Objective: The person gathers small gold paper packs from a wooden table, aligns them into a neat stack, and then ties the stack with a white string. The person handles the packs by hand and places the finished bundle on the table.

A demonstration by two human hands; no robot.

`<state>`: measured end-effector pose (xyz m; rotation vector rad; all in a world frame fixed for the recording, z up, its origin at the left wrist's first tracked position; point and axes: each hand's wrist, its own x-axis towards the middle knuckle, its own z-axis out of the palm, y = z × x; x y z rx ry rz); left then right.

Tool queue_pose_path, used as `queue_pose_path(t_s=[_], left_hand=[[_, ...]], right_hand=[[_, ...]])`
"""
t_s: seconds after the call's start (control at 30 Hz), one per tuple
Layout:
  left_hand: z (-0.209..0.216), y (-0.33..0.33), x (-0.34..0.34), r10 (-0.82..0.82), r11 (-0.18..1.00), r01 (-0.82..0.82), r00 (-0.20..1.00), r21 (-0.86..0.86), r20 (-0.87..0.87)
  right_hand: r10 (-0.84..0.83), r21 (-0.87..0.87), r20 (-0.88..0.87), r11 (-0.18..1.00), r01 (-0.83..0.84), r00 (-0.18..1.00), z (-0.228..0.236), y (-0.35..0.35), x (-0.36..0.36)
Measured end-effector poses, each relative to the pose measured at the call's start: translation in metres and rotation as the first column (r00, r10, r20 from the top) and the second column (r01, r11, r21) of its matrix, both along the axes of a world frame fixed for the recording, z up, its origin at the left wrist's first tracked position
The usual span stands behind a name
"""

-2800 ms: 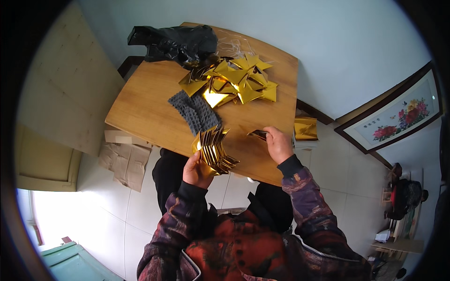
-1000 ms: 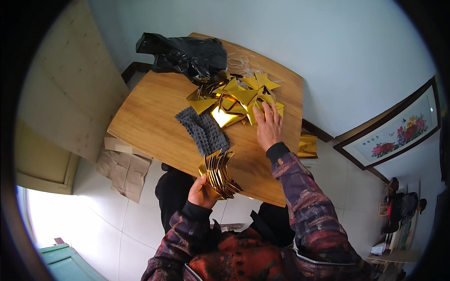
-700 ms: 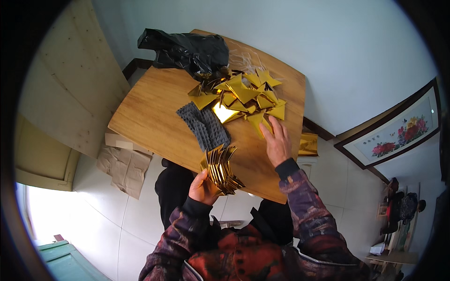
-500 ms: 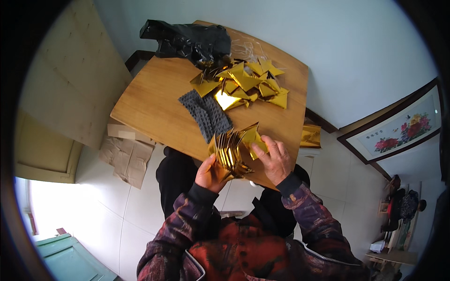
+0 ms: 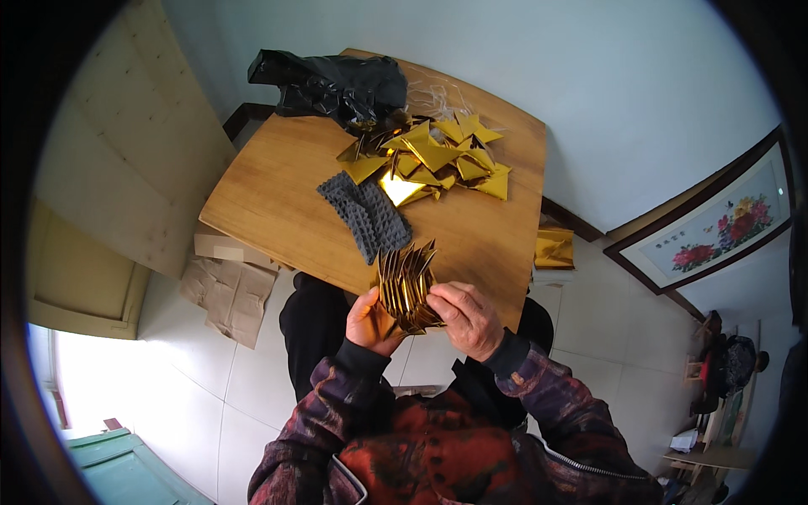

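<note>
My left hand (image 5: 371, 321) is wrapped around the left side of a fanned stack of folded gold foil papers (image 5: 405, 290), just off the table's near edge. At the stack's right side, my right hand (image 5: 468, 318) pinches the outer pieces, thumb and fingers together. Beyond the stack lies a dark grey knitted cloth (image 5: 364, 217) on the wooden table (image 5: 278, 181). A loose pile of folded gold foil papers (image 5: 433, 151) spreads past the cloth, several with pointed corners.
A black plastic bag (image 5: 341, 88) and some clear plastic strands (image 5: 438, 97) lie at the table's far side. Gold foil sheets (image 5: 554, 248) sit low beyond the right edge. Brown cardboard (image 5: 227, 295) lies on the floor at left. A framed flower picture (image 5: 711, 227) leans at right.
My right hand has moved left and brought a gold foil piece in against the stack, where it now sits with the others. The stack looks more closely packed.
</note>
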<state>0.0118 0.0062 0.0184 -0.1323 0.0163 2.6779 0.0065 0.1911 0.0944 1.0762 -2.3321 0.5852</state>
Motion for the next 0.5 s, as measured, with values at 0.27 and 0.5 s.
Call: queue_pose_path(t_s=[0.27, 0.5], left_hand=[[-0.018, -0.019, -0.008, 0.140, 0.990, -0.140, 0.989, -0.007, 0.037], [-0.029, -0.023, -0.005, 0.078, 0.996, -0.079, 0.996, 0.028, 0.035]], right_hand=[[-0.270, -0.039, 0.146, 0.960, 0.278, 0.952, -0.001, 0.007, -0.101], [0.024, -0.328, 0.923, 0.571, 0.753, 0.384, -0.039, -0.026, -0.192]])
